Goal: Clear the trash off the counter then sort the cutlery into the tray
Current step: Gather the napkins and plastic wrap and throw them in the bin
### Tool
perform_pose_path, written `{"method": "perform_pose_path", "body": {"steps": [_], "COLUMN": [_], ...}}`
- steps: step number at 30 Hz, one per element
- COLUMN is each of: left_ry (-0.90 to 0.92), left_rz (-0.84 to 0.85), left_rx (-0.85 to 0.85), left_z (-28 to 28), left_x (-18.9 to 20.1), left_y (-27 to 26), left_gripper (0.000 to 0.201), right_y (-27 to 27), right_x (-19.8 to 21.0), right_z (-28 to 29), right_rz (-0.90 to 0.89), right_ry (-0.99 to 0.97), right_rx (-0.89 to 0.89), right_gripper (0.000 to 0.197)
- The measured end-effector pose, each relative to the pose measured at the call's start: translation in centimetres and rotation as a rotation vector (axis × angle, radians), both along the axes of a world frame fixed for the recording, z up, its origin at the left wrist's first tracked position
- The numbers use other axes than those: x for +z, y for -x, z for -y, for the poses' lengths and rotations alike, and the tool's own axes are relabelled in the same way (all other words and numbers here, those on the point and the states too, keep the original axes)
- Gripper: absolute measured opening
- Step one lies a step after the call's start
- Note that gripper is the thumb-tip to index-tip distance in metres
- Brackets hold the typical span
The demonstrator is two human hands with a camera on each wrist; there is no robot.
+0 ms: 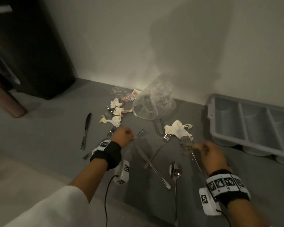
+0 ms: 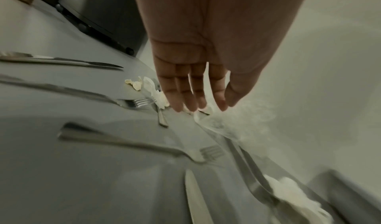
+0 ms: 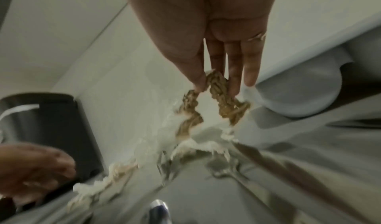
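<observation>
My right hand (image 1: 208,149) pinches a brown crumpled scrap (image 1: 193,145) between thumb and fingers just above the counter; the right wrist view shows the hand (image 3: 216,87) holding the scrap (image 3: 226,108). My left hand (image 1: 123,135) hovers over a fork (image 1: 140,134), its fingers (image 2: 198,97) straight and holding nothing. Crumpled white tissues (image 1: 116,113) lie by a spoon, another tissue (image 1: 179,128) covers a fork's end (image 1: 166,137). A clear plastic bag (image 1: 154,104) and a red wrapper (image 1: 127,97) lie near the wall. The grey cutlery tray (image 1: 228,133) stands at the right.
A knife (image 1: 86,130) lies at the left, another knife (image 1: 148,162) and two spoons (image 1: 175,171) lie between my arms. A black bin (image 1: 31,46) stands at the back left with a pink bottle (image 1: 6,102) beside it.
</observation>
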State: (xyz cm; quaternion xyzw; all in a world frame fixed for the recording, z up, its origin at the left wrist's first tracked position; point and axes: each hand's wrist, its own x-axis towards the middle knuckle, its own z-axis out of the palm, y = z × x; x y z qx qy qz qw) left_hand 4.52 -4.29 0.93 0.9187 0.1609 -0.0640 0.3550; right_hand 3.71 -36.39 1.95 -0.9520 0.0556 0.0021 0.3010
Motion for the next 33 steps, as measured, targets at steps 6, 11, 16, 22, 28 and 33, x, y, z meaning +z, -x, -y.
{"method": "perform_pose_path", "body": {"steps": [6, 11, 16, 22, 28, 33], "left_ry": [-0.208, -0.364, -0.395, -0.383, -0.052, 0.079], "left_rz": [-0.062, -0.191, -0.265, -0.289, 0.184, 0.422], "left_rx": [0.046, -0.095, -0.27, -0.268, 0.033, 0.092], "left_z": [-4.9, -8.5, -9.1, -9.0, -8.6, -6.3], "left_x": [-0.5, -2.6, -3.4, -2.7, 0.2, 4.1], "left_y": [-7.3, -11.5, -12.8, -12.6, -9.1, -3.6], "left_gripper": [0.06, 0.082, 0.07, 0.044, 0.027, 0.029], "right_y": [0.4, -0.2, -0.6, -4.3, -10.5, -14.5], "right_x": [3.5, 3.2, 3.3, 3.6, 1.4, -2.1], "right_z": [-0.3, -0.3, -0.8, -3.8, -8.7, -10.9], "right_rz": [0.249, 0.235, 0.146, 0.031, -0.219, -0.4], "right_ry": [-0.24, -0.23, -0.252, -0.26, 0.028, 0.377], "right_rx": [-0.002, 0.021, -0.003, 0.052, 0.202, 0.314], "right_gripper": [0.006, 0.018, 0.036, 0.032, 0.01, 0.039]}}
